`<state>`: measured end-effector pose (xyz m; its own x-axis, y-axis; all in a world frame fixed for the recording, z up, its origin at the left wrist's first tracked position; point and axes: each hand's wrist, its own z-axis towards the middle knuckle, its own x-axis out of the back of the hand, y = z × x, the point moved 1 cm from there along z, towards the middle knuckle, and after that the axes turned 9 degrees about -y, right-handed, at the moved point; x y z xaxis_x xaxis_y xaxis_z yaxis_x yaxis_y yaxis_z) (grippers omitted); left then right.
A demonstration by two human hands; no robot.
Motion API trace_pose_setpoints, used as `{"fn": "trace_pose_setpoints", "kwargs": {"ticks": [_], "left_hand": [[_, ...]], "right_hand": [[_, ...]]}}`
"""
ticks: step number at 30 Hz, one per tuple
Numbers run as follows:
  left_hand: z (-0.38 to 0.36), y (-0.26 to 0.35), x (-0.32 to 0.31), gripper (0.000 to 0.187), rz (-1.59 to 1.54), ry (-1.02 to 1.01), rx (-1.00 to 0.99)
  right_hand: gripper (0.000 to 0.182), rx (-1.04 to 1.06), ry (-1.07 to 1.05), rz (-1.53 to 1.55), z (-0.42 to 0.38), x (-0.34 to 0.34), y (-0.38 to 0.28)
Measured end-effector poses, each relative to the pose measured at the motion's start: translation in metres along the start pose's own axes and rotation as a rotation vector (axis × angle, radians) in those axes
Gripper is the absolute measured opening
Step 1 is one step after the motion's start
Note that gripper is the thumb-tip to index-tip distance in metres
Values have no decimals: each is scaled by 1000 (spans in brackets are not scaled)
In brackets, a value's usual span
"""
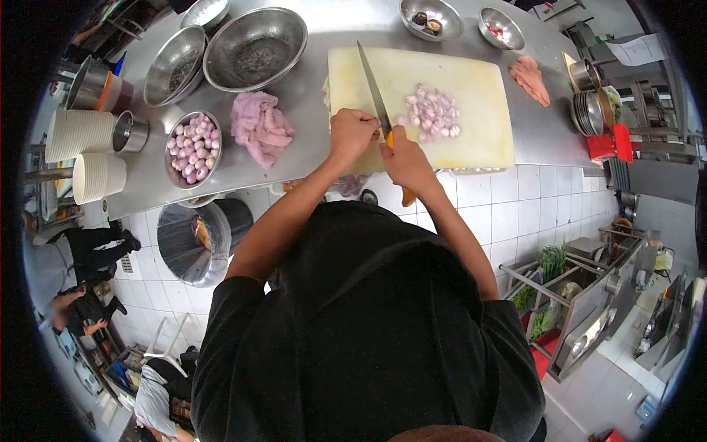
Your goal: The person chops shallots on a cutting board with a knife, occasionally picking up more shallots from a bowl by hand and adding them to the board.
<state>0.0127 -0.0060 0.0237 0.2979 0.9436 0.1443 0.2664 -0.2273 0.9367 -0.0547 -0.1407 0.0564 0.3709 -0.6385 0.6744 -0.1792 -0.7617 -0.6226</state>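
Note:
My right hand (407, 158) is closed round the yellow handle of a long kitchen knife (374, 87), whose blade points away across the left part of the white cutting board (479, 96). My left hand (352, 135) is closed in a pinch beside the blade, near the handle; whatever is between its fingertips is too small to make out. Right of the knife, a pile of cut shallots (433, 112) lies on the board. A metal bowl of whole purple shallots (193, 149) stands to the left, with a crumpled pink cloth (261, 127) between it and the board.
Large metal bowls (255, 51) stand at the back left. Behind the board are a bowl with mushrooms (431, 20) and a small bowl with red pieces (501, 29). An orange-pink cloth (529, 79) lies right. Below the table's left edge is a lined bin (188, 243).

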Motion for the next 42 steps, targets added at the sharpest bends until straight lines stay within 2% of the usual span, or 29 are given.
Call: {"fn": "trace_pose_setpoints", "kwargs": {"ticks": [4,7,13,16,22,25,28,31,34,37,40,42], "left_hand": [[3,-5,-1,17,-22,-5,7],[0,-1,0,17,6,-9,16],[0,-6,-3,16,-80,11,-10],[1,-8,-2,17,-64,-4,4],[-4,1,-1,16,-35,-3,10],[-5,-2,1,16,-35,0,10],[-1,-8,-1,17,-84,3,-7],[3,-12,-1,17,-85,9,-25],[-2,0,1,16,-12,7,-20],[-1,-3,0,15,-46,1,-13],[0,-9,-1,15,-83,2,-14],[1,-11,-1,14,-71,8,-36]], "right_hand": [[30,-123,-118,29,-25,25,-23],[30,-135,-138,28,-34,31,-30],[28,-29,-33,79,3,5,-11],[29,-201,-181,176,-12,30,-33],[30,-44,26,-98,7,-6,-10],[29,-84,-44,44,5,8,-16],[29,-264,-206,163,-20,38,-51],[28,-69,-30,-28,0,6,-21],[30,-51,-27,15,13,4,-17],[31,-229,-182,149,-10,32,-46],[31,-247,-200,123,-20,35,-49],[28,-106,-74,30,1,5,-17]]}}
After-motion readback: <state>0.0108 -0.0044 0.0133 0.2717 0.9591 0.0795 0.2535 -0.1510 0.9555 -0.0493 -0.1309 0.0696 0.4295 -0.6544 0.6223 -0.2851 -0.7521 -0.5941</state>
